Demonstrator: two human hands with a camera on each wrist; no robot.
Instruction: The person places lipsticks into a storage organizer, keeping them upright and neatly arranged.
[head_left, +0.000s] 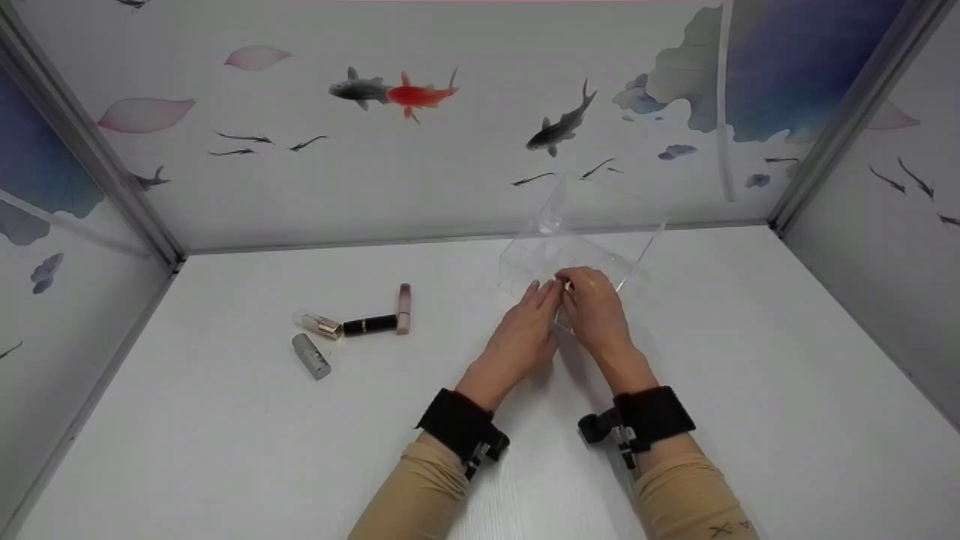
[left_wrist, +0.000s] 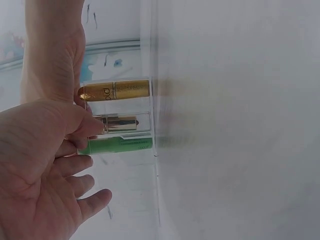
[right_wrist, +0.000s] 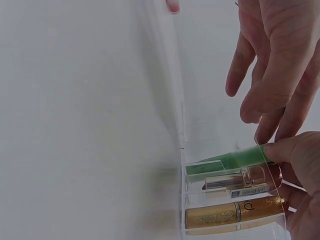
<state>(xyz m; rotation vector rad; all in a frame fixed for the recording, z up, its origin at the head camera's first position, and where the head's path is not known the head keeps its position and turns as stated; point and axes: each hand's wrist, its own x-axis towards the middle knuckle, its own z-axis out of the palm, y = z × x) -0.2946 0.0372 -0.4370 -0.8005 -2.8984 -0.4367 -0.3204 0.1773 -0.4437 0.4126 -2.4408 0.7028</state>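
Observation:
A clear plastic organizer box (head_left: pixel 525 262) with a raised lid stands near the back of the table. Three lipstick-like tubes stand upright in its compartments: a gold tube (left_wrist: pixel 115 90), a clear-and-gold lipstick (left_wrist: pixel 121 123) and a green lipstick tube (left_wrist: pixel 120 145). My right hand (head_left: pixel 600 311) pinches the upper end of the green tube (right_wrist: pixel 245 157), which tilts slightly in the right wrist view. Beside it, my left hand (head_left: pixel 521 330) has its fingers spread loosely, its thumb near the box's top edge. In the head view both hands hide the tubes.
To the left on the white table lie a clear-capped gold lipstick (head_left: pixel 322 325), a black tube (head_left: pixel 370 325), a pink tube (head_left: pixel 404 307) and a grey tube (head_left: pixel 310 356). A printed panel (head_left: pixel 465 172) rises behind the box, with side panels left and right.

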